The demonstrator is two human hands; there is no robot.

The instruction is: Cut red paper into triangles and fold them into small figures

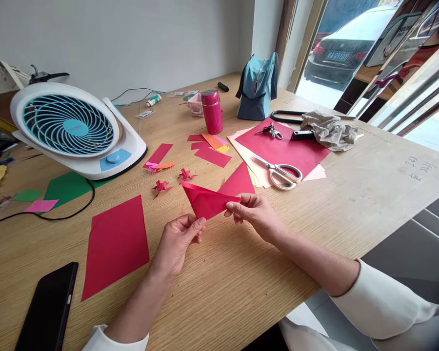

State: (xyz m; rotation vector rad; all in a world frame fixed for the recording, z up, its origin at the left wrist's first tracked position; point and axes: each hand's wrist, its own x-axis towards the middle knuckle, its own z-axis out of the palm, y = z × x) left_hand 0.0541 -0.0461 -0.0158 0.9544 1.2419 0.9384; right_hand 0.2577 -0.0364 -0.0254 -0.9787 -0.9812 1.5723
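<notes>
Paper (208, 202), red and folded, is held in both hands over the table (219, 292), towards its near side. Left hand (179, 241): thumb and fingers pinched closed on the lower corner. Right hand (256, 214): thumb and fingers likewise pinched closed, on the right-hand corner. The upper left corner points away, its layers slightly parted.

Two small red figures (161, 187) lie just beyond the paper, to its left. A large red sheet (119, 241) lies flat to the left of the left hand, with a black phone (47, 307) near it. Beyond the right hand, scissors (285, 174) rest partly on stacked sheets (281, 146), keys (270, 130) on top. A pink flask (211, 112) stands upright farther back; a fan (69, 126) stands at left.
</notes>
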